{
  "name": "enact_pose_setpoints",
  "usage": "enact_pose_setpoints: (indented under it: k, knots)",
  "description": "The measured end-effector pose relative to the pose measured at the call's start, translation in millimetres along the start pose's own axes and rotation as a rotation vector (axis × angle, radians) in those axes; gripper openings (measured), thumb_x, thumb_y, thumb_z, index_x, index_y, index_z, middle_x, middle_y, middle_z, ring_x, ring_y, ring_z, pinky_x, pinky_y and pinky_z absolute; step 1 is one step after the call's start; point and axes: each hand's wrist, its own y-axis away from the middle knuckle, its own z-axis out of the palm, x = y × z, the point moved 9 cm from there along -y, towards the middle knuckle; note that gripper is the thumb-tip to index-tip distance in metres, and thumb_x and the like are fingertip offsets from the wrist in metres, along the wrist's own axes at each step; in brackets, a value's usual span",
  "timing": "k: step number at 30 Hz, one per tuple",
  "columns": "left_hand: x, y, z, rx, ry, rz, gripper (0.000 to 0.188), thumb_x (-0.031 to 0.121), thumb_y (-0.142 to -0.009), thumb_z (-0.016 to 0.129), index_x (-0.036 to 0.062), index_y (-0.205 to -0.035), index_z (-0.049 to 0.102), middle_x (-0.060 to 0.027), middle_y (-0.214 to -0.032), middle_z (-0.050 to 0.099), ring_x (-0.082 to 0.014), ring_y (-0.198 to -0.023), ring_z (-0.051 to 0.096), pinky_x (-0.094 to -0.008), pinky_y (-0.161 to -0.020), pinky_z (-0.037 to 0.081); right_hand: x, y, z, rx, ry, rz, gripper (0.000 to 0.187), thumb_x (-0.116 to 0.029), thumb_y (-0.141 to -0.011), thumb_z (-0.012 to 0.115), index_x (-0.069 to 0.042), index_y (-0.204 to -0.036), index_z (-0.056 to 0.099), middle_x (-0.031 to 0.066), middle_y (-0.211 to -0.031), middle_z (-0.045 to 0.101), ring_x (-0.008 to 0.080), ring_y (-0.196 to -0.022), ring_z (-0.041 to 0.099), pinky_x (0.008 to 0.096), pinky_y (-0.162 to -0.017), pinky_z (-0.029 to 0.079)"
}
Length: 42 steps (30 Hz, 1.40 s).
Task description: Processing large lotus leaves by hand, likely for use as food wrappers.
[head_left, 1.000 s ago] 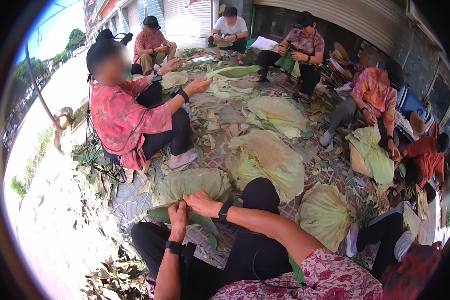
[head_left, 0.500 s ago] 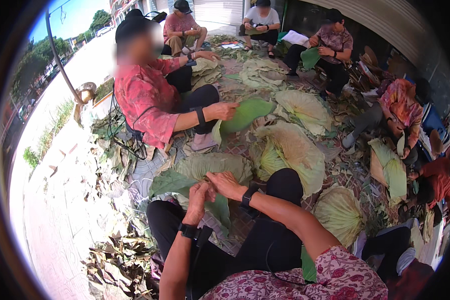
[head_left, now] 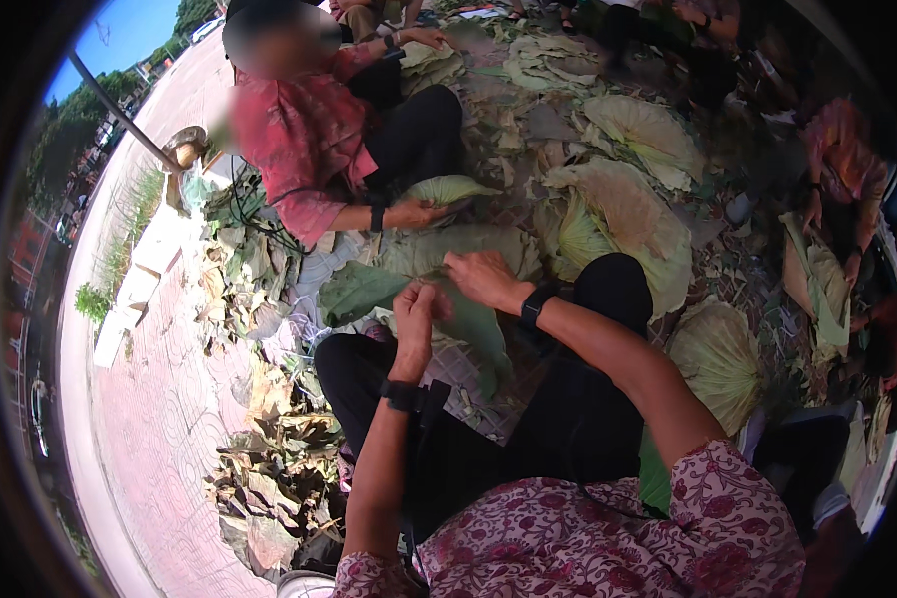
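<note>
A large green lotus leaf (head_left: pixel 369 289) lies folded across my lap, between my black-trousered knees. My left hand (head_left: pixel 416 311) pinches the leaf near its middle, fingers closed on it. My right hand (head_left: pixel 480 277) rests on the same leaf just to the right, its fingers curled over the edge. Both wrists carry dark bands. A second pale green leaf (head_left: pixel 468 244) lies just beyond my hands.
A seated person in a red shirt (head_left: pixel 299 140) holds a folded leaf (head_left: pixel 448 189) just ahead. Big round leaves (head_left: pixel 628 204) cover the ground to the right, one (head_left: pixel 718 359) by my right knee. Dry leaf scraps (head_left: pixel 269 468) pile up at left. Another person's hand (head_left: pixel 817 209) works at the right.
The view has tilted down and moved closer. My hands have come nearer together on the leaf. The person in red has drawn the folded leaf toward their own knee.
</note>
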Motion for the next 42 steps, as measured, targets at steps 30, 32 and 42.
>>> enact_pose_setpoints:
  k: [30,32,42]
  knots:
    - [-25,-3,-16,0.149,0.062,-0.162,0.032,0.031,-0.093,0.05,0.0014,-0.099,0.059,-0.0107,-0.086,0.065,-0.0218,-0.079,0.064,-0.034,-0.069,0.052,3,14,-18,0.121,-0.139,-0.054,0.019,-0.011,-0.084,0.053,-0.003,-0.101,0.058,0.0182,-0.081,0.061,0.0366,-0.078,0.06,0.0454,-0.066,0.046]
    - [-21,0,-18,0.164,0.084,-0.175,0.035,0.034,-0.093,0.051,0.0013,-0.103,0.059,-0.0109,-0.091,0.065,-0.0225,-0.086,0.064,-0.0351,-0.074,0.051,-2,17,-21,0.116,-0.154,-0.064,0.022,-0.011,-0.084,0.054,-0.003,-0.105,0.058,0.0159,-0.085,0.06,0.0345,-0.081,0.059,0.0433,-0.067,0.046]
    - [-41,-1,-30,0.175,0.294,-0.27,0.042,0.04,-0.095,0.047,0.0025,-0.111,0.055,-0.0129,-0.105,0.063,-0.0252,-0.1,0.06,-0.0394,-0.083,0.047,-22,24,-28,0.085,0.038,-0.164,0.032,-0.007,-0.078,0.055,-0.005,-0.11,0.052,0.012,-0.089,0.056,0.0307,-0.088,0.058,0.0421,-0.074,0.046]
